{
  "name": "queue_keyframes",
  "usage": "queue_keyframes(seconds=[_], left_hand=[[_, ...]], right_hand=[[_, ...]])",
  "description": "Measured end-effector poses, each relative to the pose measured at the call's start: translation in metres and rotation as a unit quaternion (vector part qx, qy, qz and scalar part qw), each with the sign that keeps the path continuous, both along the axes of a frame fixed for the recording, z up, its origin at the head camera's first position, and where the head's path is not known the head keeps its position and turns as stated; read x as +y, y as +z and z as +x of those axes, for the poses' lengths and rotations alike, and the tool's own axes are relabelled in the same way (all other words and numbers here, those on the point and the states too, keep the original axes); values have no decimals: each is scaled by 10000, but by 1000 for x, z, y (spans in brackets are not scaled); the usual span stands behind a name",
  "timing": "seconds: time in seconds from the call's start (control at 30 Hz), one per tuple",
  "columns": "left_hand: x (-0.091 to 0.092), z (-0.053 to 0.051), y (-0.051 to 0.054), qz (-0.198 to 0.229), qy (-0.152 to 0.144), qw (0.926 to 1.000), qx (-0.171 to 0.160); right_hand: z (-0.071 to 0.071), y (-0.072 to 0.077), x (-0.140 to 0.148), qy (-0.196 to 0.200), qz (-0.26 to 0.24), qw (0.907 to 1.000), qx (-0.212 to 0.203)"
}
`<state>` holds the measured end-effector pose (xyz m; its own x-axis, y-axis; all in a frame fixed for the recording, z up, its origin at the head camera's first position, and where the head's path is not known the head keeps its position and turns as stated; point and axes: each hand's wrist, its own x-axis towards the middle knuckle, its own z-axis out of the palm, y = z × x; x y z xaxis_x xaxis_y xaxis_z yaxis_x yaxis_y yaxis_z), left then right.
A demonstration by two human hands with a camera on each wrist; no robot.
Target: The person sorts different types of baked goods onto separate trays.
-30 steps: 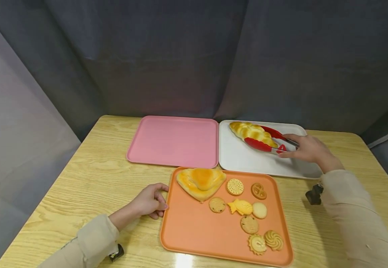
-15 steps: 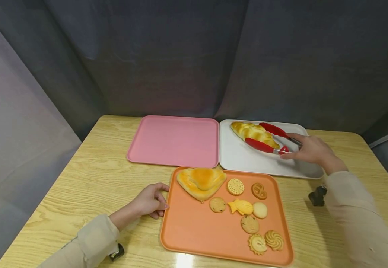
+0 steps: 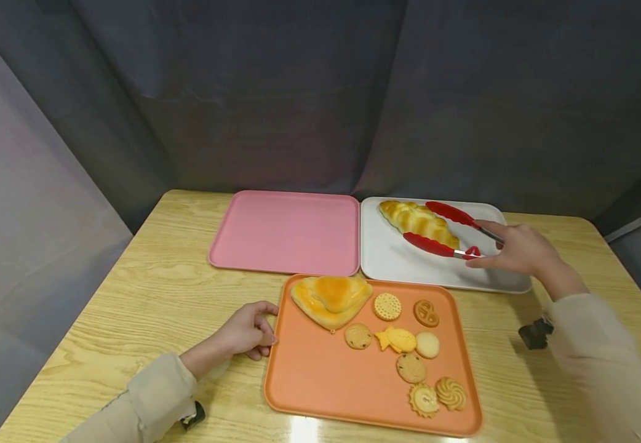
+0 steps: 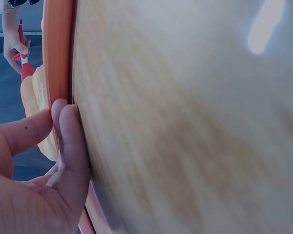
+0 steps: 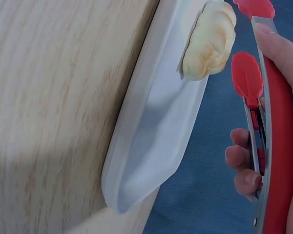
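Note:
My right hand (image 3: 525,251) grips red-tipped tongs (image 3: 430,245) above the white tray (image 3: 409,271). The tongs' tips stand apart, on either side of a braided bread loaf (image 3: 417,221) lying on that tray. In the right wrist view the tongs (image 5: 281,146) are spread, and a gap separates them from the loaf (image 5: 211,41). At the left rim of the orange tray (image 3: 320,375), my left hand (image 3: 248,330) pinches the edge between thumb and fingers, as the left wrist view of the hand (image 4: 49,165) also shows.
On the orange tray lie a triangular pastry (image 3: 331,301), a pretzel cookie (image 3: 426,313), a fish-shaped cookie (image 3: 397,339) and several round cookies. A pink tray (image 3: 290,234) sits beside the white one. Dark curtain (image 3: 298,92) hangs behind the wooden table (image 3: 160,277).
The tongs' tips have spread wider, leaving the loaf on the white tray. My right hand has shifted slightly right. The left hand stays at the orange tray's rim.

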<state>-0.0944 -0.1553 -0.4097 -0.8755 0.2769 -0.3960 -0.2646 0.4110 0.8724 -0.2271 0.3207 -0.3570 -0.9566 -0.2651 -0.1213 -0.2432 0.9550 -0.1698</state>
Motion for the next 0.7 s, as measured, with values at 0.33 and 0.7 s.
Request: queue_keyframes(seconds=[0.33, 0.7], left_hand=[[0, 0, 0, -10, 9, 10000, -3], [0, 0, 0, 11, -11, 10000, 32]], right_hand=[[16, 4, -2, 376, 86, 9984, 411], [36, 5, -9, 525, -13, 9972, 523]])
